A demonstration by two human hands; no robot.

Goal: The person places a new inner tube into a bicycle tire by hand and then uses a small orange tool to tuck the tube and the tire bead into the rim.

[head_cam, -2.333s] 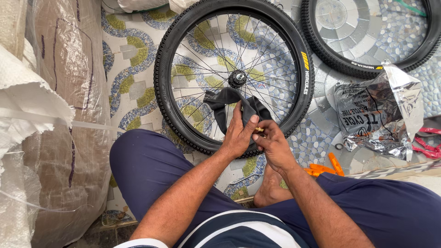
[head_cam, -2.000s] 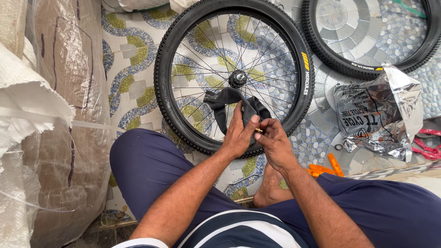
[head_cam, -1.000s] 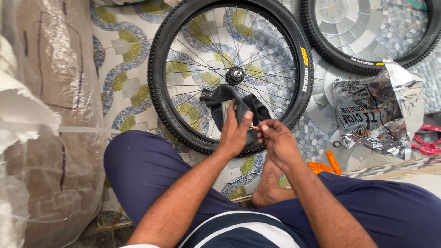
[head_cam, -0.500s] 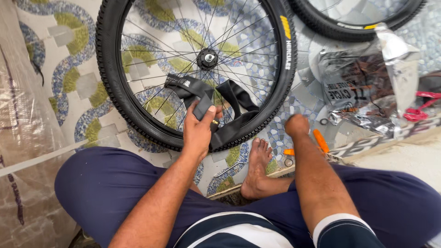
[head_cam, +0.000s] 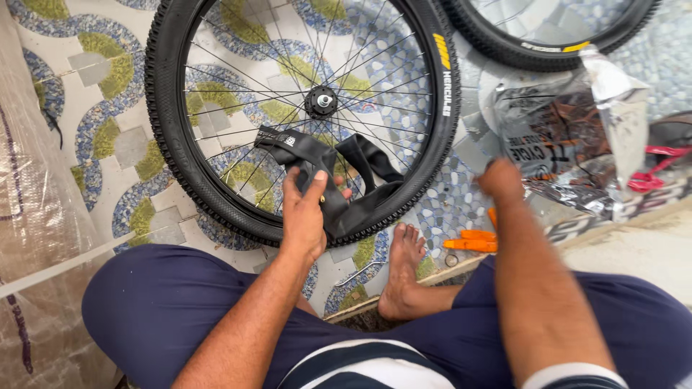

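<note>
A black bicycle wheel (head_cam: 169,144) with knobbly tyre and thin spokes lies flat on the patterned tiled floor before my crossed legs. A folded black inner tube (head_cam: 364,162) rests on its spokes near the hub (head_cam: 321,101). My left hand (head_cam: 304,216) grips the tube at its near fold, a small brass valve showing by my fingers. My right hand (head_cam: 501,179) is blurred, reaching right toward a crumpled clear and silver plastic bag (head_cam: 562,137); I cannot tell whether it holds anything.
A second wheel (head_cam: 548,43) lies at the top right. Orange tyre levers (head_cam: 472,241) sit by my bare foot (head_cam: 404,266). A red-handled tool (head_cam: 652,173) lies past the bag. Plastic-wrapped sacking (head_cam: 36,238) fills the left side. A concrete step edge runs at right.
Both hands worked together at the tube. My right hand then left it and swung right toward the plastic bag; my left hand kept hold of the tube. The view shifted right and closer.
</note>
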